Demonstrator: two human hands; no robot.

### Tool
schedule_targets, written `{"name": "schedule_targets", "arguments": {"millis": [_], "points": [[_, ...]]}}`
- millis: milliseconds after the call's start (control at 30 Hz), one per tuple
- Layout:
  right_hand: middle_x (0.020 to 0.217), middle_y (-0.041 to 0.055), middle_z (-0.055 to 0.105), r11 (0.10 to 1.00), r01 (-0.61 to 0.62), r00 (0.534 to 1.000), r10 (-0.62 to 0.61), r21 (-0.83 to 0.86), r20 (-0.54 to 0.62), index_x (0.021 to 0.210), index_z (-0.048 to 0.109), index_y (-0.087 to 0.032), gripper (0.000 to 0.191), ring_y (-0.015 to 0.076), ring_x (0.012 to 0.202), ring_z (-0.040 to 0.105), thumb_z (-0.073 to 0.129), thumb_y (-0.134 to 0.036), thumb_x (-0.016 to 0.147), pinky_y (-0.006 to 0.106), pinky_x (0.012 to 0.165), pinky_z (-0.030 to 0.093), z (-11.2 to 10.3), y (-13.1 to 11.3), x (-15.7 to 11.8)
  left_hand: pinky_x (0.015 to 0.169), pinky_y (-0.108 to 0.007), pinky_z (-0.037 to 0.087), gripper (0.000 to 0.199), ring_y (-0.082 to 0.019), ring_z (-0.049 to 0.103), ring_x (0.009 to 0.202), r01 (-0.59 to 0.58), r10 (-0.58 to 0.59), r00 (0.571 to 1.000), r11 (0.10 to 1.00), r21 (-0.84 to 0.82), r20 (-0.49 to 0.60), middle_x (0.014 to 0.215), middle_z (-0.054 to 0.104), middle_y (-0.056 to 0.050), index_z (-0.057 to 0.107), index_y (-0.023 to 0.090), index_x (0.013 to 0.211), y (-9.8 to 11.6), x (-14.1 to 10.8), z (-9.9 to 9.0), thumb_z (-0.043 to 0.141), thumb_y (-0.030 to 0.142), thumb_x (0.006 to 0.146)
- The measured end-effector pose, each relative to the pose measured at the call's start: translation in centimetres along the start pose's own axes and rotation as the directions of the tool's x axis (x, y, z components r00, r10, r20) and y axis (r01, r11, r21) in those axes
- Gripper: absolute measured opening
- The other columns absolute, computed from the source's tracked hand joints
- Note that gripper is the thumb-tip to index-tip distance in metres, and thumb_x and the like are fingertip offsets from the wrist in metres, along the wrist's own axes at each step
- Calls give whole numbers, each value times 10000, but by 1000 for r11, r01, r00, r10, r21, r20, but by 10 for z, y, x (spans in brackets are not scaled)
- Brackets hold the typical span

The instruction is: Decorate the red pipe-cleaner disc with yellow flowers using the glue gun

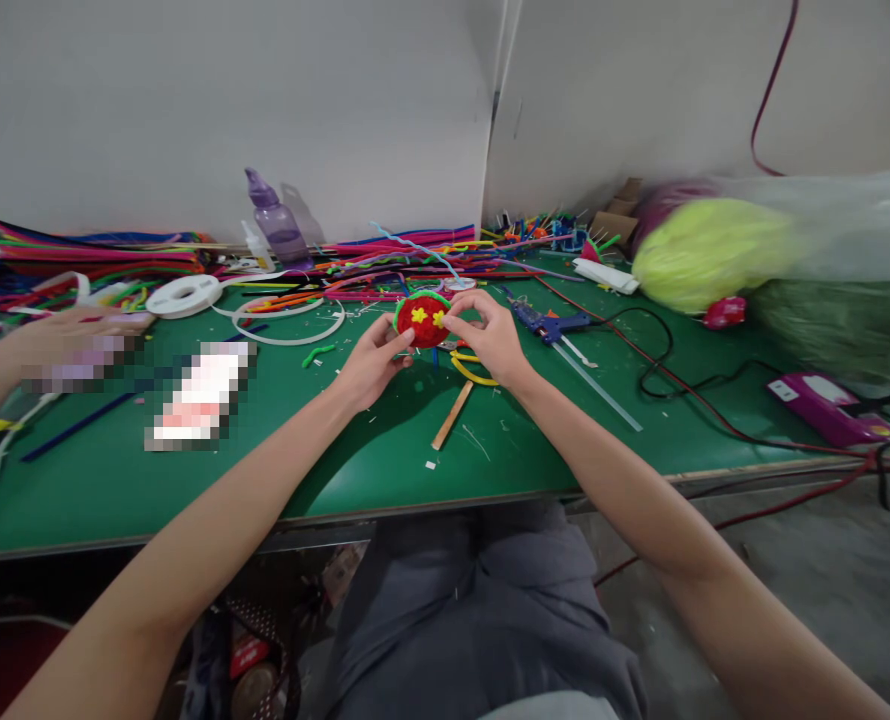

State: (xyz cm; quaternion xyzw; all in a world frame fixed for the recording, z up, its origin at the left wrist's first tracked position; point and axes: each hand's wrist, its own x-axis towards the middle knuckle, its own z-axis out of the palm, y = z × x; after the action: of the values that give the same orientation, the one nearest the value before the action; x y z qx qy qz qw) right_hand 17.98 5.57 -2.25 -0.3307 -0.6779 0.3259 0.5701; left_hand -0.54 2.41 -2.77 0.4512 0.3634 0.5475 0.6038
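Note:
In front of me, above the table, is a round red fuzzy pipe-cleaner piece (424, 332) with a green rim and two small yellow flower shapes on its face. My left hand (376, 362) grips it by its left edge, thumb in front. The fingers of my right hand (486, 335) are pinched at the yellow flower shape (438, 319) on its right side. Whether that shape is fixed to the red face, I cannot tell. Just below lie a bent yellow pipe cleaner (473, 371) and a flat wooden stick (452, 415).
A blue glue gun (554, 325) with a glue stick lies right of my hands, its cable trailing. Pipe cleaners (100, 255) line the back near a purple bottle (276, 225). Another person's hand (77, 345) rests at left, beside a blurred-out phone-like object (203, 390). Plastic bags (722, 255) fill the right.

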Motion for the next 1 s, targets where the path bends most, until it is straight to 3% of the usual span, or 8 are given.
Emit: {"name": "schedule_targets", "arguments": {"millis": [100,200,367,833,1000], "points": [[965,43,624,999,46,999,-46,9,1,850,624,-205,93,175,950,605,647,-287,811,272,669,529,-2,-1,0,547,-195,390,314,-70,492,633,14,-14,1000,1000,-10,-7,718,545,39,575,196,809,0,0,0,836,307,674],[1068,56,622,987,145,989,-143,-67,41,929,668,-236,111,200,1066,590,640,-260,824,307,741,550,-5,-4,0,558,-198,398,307,-71,495,631,26,-26,1000,999,-22,-11,713,548,39,574,198,813,0,0,0,831,300,679],[1062,55,619,943,247,969,-238,-221,68,853,700,-249,82,218,1093,579,661,-187,815,392,874,538,-6,-7,0,562,-199,402,313,-73,492,629,28,-29,1000,999,-30,-7,699,541,41,572,199,812,1,0,0,834,302,676],[1009,66,594,983,162,987,-160,-87,30,758,661,-191,60,199,1041,592,673,-206,815,356,818,550,-3,-3,0,552,-195,398,297,-72,496,643,-3,3,1000,1000,8,16,716,533,37,572,197,804,-2,0,-2,823,313,697],[1005,59,594,981,133,991,-128,-139,42,744,655,-206,64,202,1043,583,678,-205,804,370,825,550,-3,-5,0,543,-201,400,273,-73,488,631,-7,7,1000,1000,3,13,706,525,35,581,203,795,-2,0,-1,819,301,703]]}}
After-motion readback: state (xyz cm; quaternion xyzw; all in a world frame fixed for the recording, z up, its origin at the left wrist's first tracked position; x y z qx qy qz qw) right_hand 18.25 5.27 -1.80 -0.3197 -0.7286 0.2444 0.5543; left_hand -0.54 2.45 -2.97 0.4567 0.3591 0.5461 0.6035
